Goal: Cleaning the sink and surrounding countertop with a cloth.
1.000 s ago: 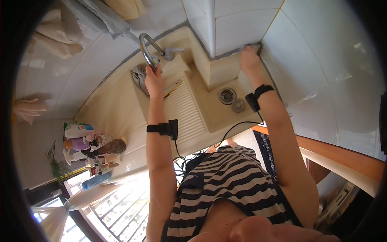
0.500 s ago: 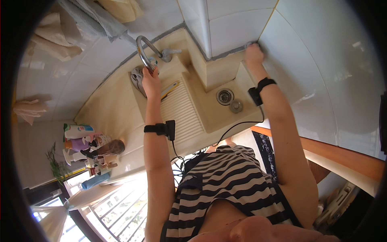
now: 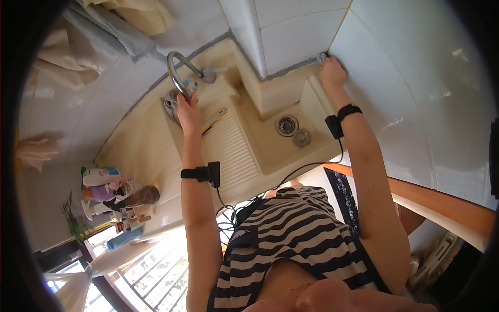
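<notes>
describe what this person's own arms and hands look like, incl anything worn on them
The left hand and right hand are gloveless; no sleeves cover the forearms. The left arm wears a black strap with a boxy black module and thin dark cable; the right arm has a matching band, box and cord.

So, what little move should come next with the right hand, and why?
Probably a short rub by the right fingers along the grey seam: they hold a small grey wad at the corner where that seam meets the tiled wall. The left fingers are on the faucet's spout end, perhaps for support.
</notes>
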Demonstrator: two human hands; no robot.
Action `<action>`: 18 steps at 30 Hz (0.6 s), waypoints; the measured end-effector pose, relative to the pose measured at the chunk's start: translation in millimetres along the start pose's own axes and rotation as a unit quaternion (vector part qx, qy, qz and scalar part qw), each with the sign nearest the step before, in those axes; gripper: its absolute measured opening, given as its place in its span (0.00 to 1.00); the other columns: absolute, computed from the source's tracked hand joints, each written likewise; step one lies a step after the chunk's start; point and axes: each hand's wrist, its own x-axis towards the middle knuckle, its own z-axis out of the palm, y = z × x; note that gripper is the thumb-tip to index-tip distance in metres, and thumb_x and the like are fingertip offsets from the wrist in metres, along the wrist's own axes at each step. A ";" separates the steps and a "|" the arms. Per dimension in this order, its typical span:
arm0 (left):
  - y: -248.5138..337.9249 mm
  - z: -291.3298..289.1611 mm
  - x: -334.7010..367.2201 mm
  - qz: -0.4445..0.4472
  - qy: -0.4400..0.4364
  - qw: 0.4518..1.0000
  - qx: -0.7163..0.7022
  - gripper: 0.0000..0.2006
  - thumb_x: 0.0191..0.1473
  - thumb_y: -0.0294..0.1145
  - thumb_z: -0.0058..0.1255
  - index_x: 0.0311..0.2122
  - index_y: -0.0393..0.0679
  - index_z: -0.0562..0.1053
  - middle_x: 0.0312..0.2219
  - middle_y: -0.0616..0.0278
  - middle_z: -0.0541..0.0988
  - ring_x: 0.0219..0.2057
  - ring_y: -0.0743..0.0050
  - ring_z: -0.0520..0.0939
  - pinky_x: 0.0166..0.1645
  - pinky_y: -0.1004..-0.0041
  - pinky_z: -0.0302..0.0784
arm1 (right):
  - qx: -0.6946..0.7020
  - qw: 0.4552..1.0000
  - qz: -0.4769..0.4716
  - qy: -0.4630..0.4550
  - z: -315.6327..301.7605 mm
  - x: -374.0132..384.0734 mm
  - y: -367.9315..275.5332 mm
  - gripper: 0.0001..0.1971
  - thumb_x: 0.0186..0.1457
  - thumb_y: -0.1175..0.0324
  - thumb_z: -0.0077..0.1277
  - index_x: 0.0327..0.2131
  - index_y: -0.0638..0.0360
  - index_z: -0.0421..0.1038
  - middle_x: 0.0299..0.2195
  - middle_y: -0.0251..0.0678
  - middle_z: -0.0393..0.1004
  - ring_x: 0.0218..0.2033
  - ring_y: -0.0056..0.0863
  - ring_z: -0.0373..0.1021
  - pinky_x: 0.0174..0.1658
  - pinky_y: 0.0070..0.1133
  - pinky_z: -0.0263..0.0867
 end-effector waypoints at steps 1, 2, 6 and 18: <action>2.8 3.9 -0.7 0.000 -0.005 1.000 -0.002 0.11 0.53 0.32 0.47 0.35 0.36 0.63 0.26 0.50 0.75 0.29 0.49 0.75 0.33 0.63 0.69 | 0.009 1.000 -0.015 0.011 14.8 -0.4 1.3 0.10 0.47 0.68 0.44 0.33 0.59 0.70 0.35 0.39 0.68 0.37 0.35 0.68 0.35 0.32 0.67; 3.8 3.5 1.1 -0.009 -0.010 1.000 0.006 0.11 0.52 0.33 0.47 0.35 0.36 0.63 0.26 0.50 0.74 0.29 0.49 0.75 0.33 0.63 0.69 | 0.023 0.999 -0.033 0.022 19.7 -2.4 -9.0 0.10 0.47 0.68 0.44 0.32 0.60 0.70 0.35 0.39 0.69 0.37 0.35 0.68 0.35 0.31 0.67; 10.2 -8.6 2.4 -0.061 -0.047 0.996 0.054 0.13 0.51 0.33 0.49 0.38 0.36 0.63 0.29 0.50 0.74 0.30 0.52 0.75 0.35 0.64 0.70 | 0.050 0.994 -0.093 0.031 36.6 -60.2 -61.1 0.09 0.47 0.67 0.45 0.32 0.58 0.70 0.34 0.37 0.68 0.35 0.35 0.68 0.33 0.31 0.68; 59.3 6.4 -44.6 0.180 0.008 0.980 0.087 0.28 0.44 0.26 0.54 0.52 0.36 0.59 0.49 0.49 0.64 0.51 0.50 0.62 0.55 0.59 0.57 | -0.040 0.988 -0.058 0.139 40.3 -6.2 -8.1 0.08 0.49 0.72 0.41 0.32 0.59 0.69 0.30 0.36 0.68 0.34 0.31 0.68 0.27 0.26 0.69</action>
